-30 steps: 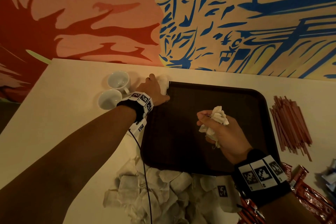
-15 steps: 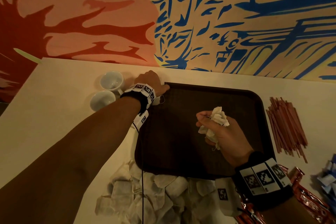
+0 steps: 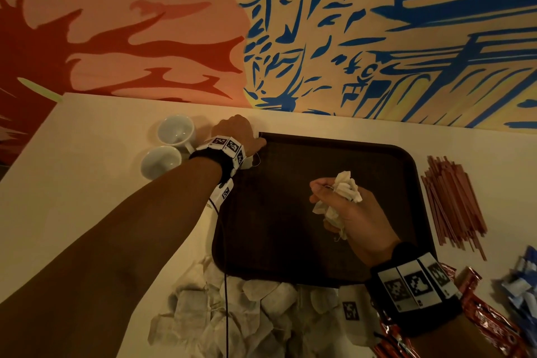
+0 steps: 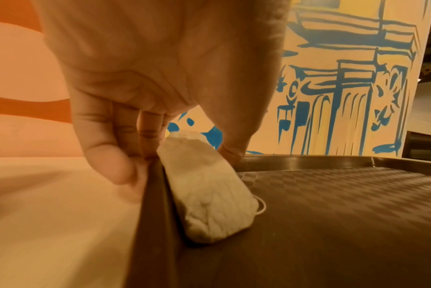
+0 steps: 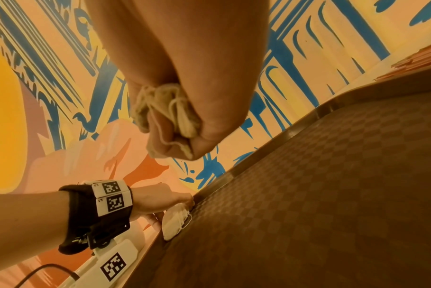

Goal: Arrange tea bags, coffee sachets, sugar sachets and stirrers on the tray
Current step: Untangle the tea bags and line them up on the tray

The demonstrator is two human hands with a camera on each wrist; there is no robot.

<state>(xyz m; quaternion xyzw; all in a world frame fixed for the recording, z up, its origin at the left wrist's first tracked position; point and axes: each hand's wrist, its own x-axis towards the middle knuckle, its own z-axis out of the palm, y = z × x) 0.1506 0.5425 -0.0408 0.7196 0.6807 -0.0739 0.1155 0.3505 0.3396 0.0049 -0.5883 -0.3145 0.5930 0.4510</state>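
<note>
From the head view, the right hand (image 3: 353,209) grips a bunch of tea bags (image 3: 343,196) above the tray (image 3: 386,160). The left wrist view shows the left hand (image 4: 160,78) pinching one tea bag (image 4: 209,187) against the tray's left rim; best lay it flat, string tucked. The right wrist view confirms the right fist is closed tight.

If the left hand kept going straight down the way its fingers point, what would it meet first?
Probably the tea bag leaning on the tray inside its far left corner; the left hand is already at it, the outer fingers nearer the table.
</note>
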